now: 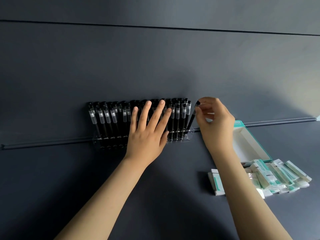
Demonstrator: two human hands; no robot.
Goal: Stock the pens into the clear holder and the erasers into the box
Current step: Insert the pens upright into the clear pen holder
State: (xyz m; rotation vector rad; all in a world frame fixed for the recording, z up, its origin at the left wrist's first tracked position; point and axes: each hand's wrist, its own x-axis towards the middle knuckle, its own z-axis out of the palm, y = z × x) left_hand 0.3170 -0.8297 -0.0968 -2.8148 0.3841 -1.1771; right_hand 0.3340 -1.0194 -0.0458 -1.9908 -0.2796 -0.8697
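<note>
Pinching a tilted pen [191, 118] at right end of clear holder [185, 138], right grip [216, 122]; left grip [147, 134] lay open on racked pens [107, 118].

holder [187, 135] packed, erasers [277, 177] heaped right

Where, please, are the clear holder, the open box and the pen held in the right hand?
clear holder [187, 138]: head view, lower right corner.
box [249, 144]: head view, white inner floor.
held pen [191, 120]: head view, mid barrel.
</note>
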